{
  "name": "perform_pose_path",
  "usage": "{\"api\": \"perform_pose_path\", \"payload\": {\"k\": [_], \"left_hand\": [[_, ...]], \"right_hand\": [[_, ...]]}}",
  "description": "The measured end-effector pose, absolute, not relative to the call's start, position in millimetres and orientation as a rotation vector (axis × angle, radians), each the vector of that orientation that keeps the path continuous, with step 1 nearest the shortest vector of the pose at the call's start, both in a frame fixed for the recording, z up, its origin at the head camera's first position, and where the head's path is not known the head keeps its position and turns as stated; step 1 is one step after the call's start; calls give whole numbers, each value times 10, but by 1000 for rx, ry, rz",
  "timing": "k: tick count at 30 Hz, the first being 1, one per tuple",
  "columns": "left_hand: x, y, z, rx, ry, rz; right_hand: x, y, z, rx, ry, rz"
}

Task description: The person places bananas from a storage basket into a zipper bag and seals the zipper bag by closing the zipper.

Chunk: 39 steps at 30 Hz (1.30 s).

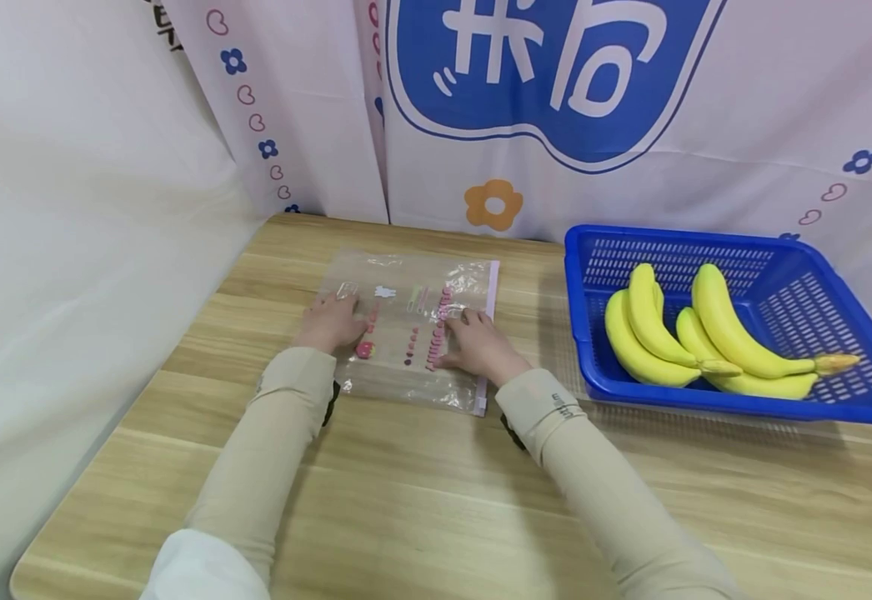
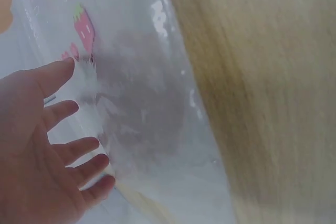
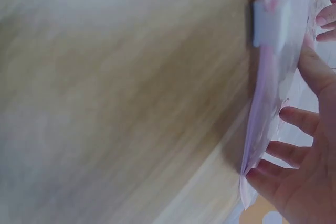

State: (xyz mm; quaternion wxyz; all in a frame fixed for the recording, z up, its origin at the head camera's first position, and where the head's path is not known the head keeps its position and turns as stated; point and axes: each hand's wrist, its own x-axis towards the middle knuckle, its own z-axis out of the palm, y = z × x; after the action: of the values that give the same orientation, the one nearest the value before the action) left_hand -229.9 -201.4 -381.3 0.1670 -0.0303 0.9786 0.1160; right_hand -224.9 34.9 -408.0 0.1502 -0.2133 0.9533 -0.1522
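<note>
A clear plastic zip bag (image 1: 387,379) with printed strawberries lies flat on the wooden table, its pink zip edge (image 1: 493,287) toward the right. My left hand (image 1: 331,322) rests on the bag's left part, fingers spread. On the right part, near the zip, my right hand (image 1: 478,343) touches the plastic with fingers apart. A strawberry print (image 2: 85,30) shows beside the left thumb in the left wrist view. In the right wrist view a white zip slider (image 3: 270,23) sits on the zip strip, near the right thumb.
To the right stands a blue basket (image 1: 578,333) holding several yellow bananas (image 1: 649,325). A printed cloth (image 1: 316,108) hangs behind the table (image 1: 376,517), and white cloth (image 1: 91,208) hangs along its left side.
</note>
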Motion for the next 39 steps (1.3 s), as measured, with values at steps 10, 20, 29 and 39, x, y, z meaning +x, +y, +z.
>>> {"api": "perform_pose_path", "payload": {"k": [10, 20, 29, 39], "left_hand": [[-2297, -2051, -3878, -120, 2768, 367], [-2298, -2118, -3896, -61, 2772, 428], [-2290, -2147, -3887, -29, 2756, 464], [-2299, -2138, -3890, -23, 2762, 473]], "right_hand": [[-2327, 476, -4047, -544, 2881, -590], [-2311, 671, -4020, -189, 3032, -482], [-2341, 742, -4073, -2, 2908, -638], [-2350, 767, -4069, 45, 2858, -790]]}}
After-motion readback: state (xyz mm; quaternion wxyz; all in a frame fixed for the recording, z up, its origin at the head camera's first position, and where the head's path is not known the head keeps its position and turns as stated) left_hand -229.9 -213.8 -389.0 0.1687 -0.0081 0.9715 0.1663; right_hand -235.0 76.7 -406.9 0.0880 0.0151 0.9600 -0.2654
